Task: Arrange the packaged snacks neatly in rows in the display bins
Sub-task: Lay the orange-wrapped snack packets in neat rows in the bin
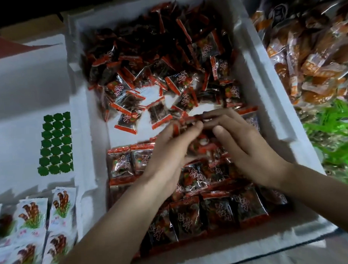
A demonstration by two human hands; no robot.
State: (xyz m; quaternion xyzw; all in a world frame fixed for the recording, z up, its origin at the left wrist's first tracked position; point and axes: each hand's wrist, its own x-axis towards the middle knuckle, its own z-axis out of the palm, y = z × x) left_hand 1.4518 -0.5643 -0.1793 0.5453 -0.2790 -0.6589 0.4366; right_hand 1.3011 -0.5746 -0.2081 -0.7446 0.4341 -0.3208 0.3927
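A white foam bin [254,72] holds many small red-and-black snack packets. A loose heap of packets [156,58] fills its far half. Near me, packets lie in neat rows [216,209]. Both hands meet over the middle of the bin. My left hand [170,152] and my right hand [245,146] pinch the same red-and-black packet [185,121] between fingertips and thumbs, just above the rows. The hands hide part of the middle row.
Left of the bin a white foam lid [23,88] carries a sheet of green stickers [56,145]. White mushroom-print packets [31,218] lie at the lower left. Orange packets [309,52] and green packets [337,136] fill the bins on the right.
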